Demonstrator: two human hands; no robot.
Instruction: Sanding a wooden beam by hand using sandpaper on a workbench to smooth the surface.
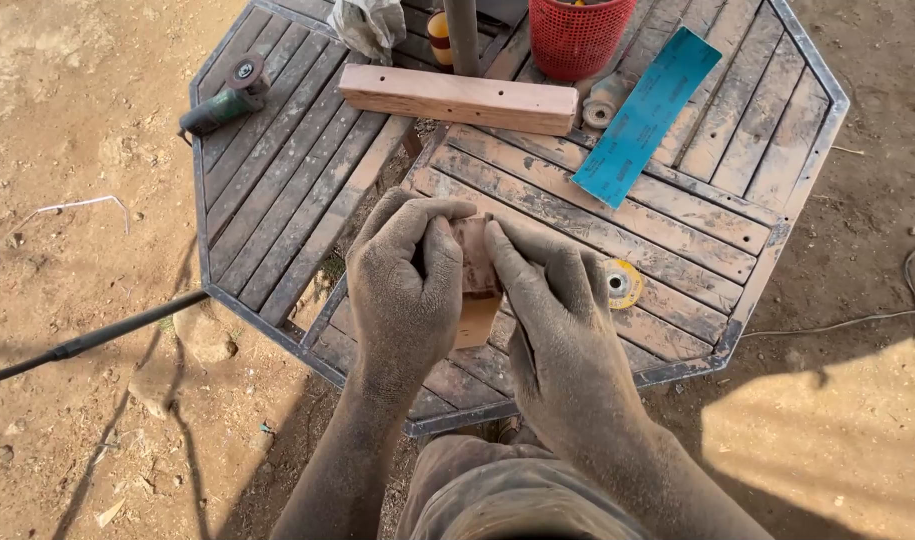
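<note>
Both dusty hands meet over the slatted table [277, 190], the left hand [405, 285] and right hand [557, 310] together pinching a small brown wood piece [474, 275] between thumbs and fingers. At one o'clock lies a blue sandpaper sheet [645, 115]; at twelve, a wooden block [457, 98] and a red basket [580, 35].

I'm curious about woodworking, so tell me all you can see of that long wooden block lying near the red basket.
The long pale-brown wooden block is a squared bar with small drilled holes along its top face and a dusty surface. It lies flat and slightly slanted across the slatted octagonal metal-framed table, beside the red plastic basket. Neither hand touches it.
</note>
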